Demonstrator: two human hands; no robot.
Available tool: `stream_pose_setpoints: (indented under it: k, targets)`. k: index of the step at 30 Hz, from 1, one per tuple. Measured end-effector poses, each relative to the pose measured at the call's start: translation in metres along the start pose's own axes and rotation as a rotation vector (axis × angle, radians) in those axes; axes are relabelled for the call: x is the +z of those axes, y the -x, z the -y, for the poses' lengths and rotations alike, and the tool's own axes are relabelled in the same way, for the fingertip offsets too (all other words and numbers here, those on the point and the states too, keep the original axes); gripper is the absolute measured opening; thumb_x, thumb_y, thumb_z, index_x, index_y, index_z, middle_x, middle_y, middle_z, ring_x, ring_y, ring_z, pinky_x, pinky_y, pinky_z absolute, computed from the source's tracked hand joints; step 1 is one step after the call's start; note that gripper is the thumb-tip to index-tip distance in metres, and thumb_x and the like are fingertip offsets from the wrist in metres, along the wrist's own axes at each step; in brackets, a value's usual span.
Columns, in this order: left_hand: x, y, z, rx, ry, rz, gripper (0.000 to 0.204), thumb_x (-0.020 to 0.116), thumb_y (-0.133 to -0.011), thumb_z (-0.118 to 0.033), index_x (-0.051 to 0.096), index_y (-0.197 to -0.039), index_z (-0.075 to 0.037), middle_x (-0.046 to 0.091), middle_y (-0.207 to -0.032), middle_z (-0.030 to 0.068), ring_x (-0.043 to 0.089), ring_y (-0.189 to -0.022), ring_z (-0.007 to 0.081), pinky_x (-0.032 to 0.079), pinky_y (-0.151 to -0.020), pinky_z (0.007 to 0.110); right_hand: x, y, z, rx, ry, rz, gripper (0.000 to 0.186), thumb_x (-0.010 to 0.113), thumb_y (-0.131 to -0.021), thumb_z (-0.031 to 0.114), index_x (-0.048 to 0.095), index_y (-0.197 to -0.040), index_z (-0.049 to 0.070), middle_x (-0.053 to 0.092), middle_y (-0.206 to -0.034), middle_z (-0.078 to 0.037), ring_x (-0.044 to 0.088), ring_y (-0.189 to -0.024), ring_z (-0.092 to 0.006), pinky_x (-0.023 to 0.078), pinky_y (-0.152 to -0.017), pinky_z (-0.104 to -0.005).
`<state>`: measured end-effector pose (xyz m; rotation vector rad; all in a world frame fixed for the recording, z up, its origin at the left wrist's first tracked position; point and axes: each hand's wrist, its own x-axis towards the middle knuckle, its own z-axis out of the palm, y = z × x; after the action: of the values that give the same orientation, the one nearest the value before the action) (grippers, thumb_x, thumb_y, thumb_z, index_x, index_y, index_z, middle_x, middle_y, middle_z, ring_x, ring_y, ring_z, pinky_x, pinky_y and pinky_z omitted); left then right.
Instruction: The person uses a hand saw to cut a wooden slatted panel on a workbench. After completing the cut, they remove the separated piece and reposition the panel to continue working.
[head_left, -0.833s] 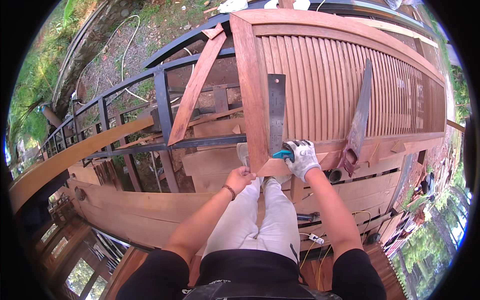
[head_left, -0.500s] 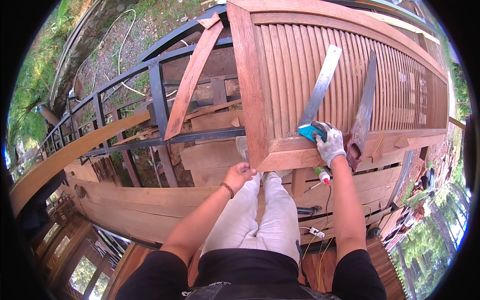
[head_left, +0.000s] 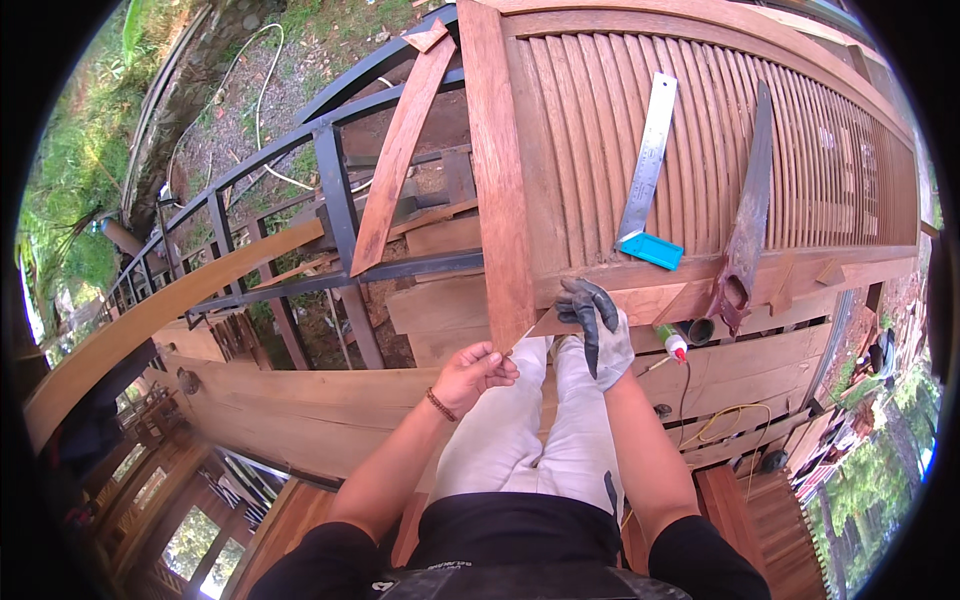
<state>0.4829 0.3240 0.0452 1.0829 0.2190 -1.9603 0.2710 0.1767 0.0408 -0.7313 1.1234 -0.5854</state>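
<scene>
A louvred wooden shutter panel (head_left: pixel 505 190) lies before me. At its near left corner my left hand (head_left: pixel 474 377), bare with a beaded bracelet, has its thumb and fingers pinched together. A thin pale sliver shows at these fingertips; I cannot make out what it is. Beside it, over the near rail, my right hand (head_left: pixel 600 335) wears a grey-white glove with a dark palm. Its fingers are bent but apart, with nothing visible in them. A try square (head_left: pixel 648 185) with a turquoise handle rests on the slats. To its right lies a handsaw (head_left: pixel 744 215).
Small wood offcuts (head_left: pixel 785 284) sit on the near rail. A bottle with a red tip (head_left: pixel 673 343) is just below that rail. Left of the panel stand a dark metal frame (head_left: pixel 330 165) and a leaning board (head_left: pixel 405 150). A yellow cord (head_left: pixel 735 410) runs at lower right.
My right hand has let go of the try square, leaving it on the slats, and moved left towards my left hand. The left hand stays by the panel's corner, its fingers now pinched there.
</scene>
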Motion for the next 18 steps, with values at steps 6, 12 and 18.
stream_pose_setpoints:
  k: [6,12,18]
  targets:
    - [0.029,0.018,-0.017,-0.044,0.296,0.321,0.024,0.055,-0.102,-0.025,0.057,-0.113,-0.005,0.058,-0.086,0.0021,0.060,-0.085,0.0192,0.054,-0.082,0.037,0.049,-0.054,0.036,0.269,-0.563,0.325,0.051,0.048,-0.104,0.036,0.046,-0.142,0.002,0.066,-0.115,-0.012,0.066,-0.101,-0.0221,0.054,-0.091,-0.0376]
    - [0.026,0.012,-0.016,-0.017,0.361,0.438,0.025,0.057,-0.101,-0.028,0.055,-0.114,-0.007,0.048,-0.084,-0.0008,0.051,-0.081,0.0153,0.051,-0.084,0.035,0.112,-0.063,0.053,0.370,-0.284,0.250,0.042,0.066,-0.095,0.027,0.053,-0.131,0.009,0.068,-0.107,-0.007,0.070,-0.086,-0.0232,0.058,-0.076,-0.0354]
    - [-0.006,0.015,-0.004,-0.136,-0.120,0.210,0.030,0.056,-0.100,-0.024,0.054,-0.124,-0.006,0.060,-0.116,0.0080,0.057,-0.116,0.0236,0.046,-0.104,0.040,0.118,-0.035,0.016,-0.017,0.286,0.235,0.086,0.082,-0.074,0.037,0.041,-0.139,-0.001,0.062,-0.120,-0.022,0.062,-0.109,-0.0326,0.050,-0.096,-0.0372]
